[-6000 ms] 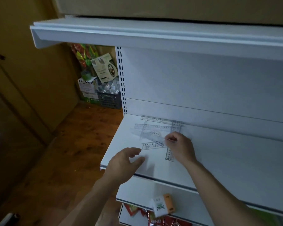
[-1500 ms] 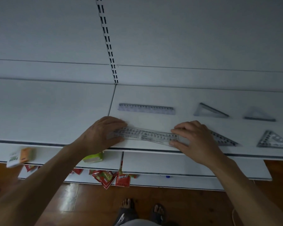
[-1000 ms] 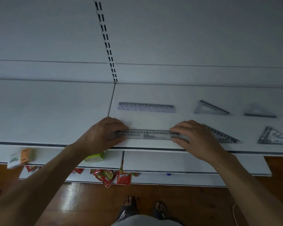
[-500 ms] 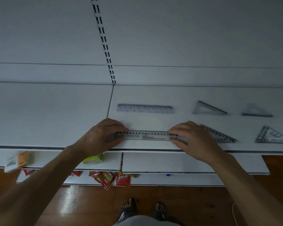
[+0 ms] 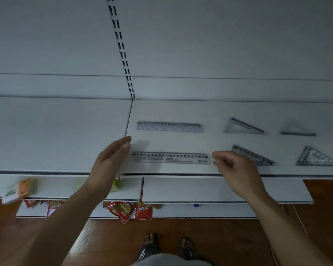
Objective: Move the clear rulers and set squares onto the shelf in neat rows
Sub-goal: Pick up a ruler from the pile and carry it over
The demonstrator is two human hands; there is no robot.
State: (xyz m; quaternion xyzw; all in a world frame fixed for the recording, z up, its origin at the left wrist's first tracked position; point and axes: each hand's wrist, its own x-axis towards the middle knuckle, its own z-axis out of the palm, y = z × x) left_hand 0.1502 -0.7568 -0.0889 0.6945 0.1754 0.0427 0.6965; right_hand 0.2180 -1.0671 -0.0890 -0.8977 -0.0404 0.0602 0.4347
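On the white shelf (image 5: 181, 110) lie two rows of clear tools. The back row holds a ruler (image 5: 169, 127) and two set squares (image 5: 242, 127) (image 5: 297, 130). In the front row a second ruler (image 5: 170, 158) lies flat and free, with two more set squares (image 5: 253, 156) (image 5: 315, 157) to its right. My left hand (image 5: 112, 160) hovers just off that ruler's left end, fingers straight, edge-on. My right hand (image 5: 233, 167) hangs by its right end, fingers loosely curled, holding nothing.
The left shelf panel (image 5: 56, 131) is bare. Lower shelves (image 5: 219, 189) stick out below, with a white-and-orange box (image 5: 17, 191), a green item (image 5: 115, 185) and red snack packets (image 5: 127, 209). My feet (image 5: 167, 246) stand on the wooden floor.
Both hands have lifted off the front ruler and drawn apart. The ruler now lies straight and alone, parallel to the shelf's front edge.
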